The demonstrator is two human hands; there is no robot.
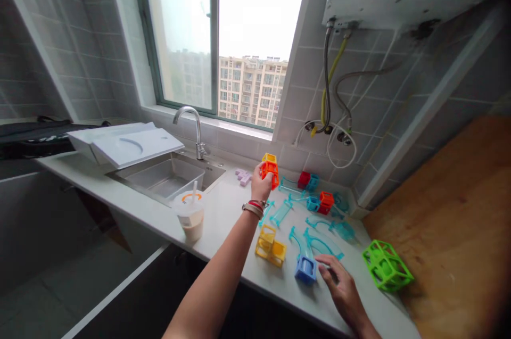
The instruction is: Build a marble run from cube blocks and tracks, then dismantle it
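My left hand (261, 183) is stretched far forward and closed round an orange open-frame cube (271, 172), which sits under a yellow cube (269, 158) near the back wall. My right hand (339, 283) rests low on the white counter (227, 211), fingers spread, touching a blue cube (305, 269) joined to a clear teal curved track piece (297, 238). Two yellow cubes (270, 246) lie between my arms. A green open-frame cube (386, 265) stands right of my right hand.
Several teal track pieces (321, 243), with red and blue cubes (308, 180) and an orange one (326, 200), lie scattered by the wall. A lidded drink cup with a straw (190, 214) stands by the sink (167, 176) and tap (195, 126). A wooden board (459, 222) is on the right.
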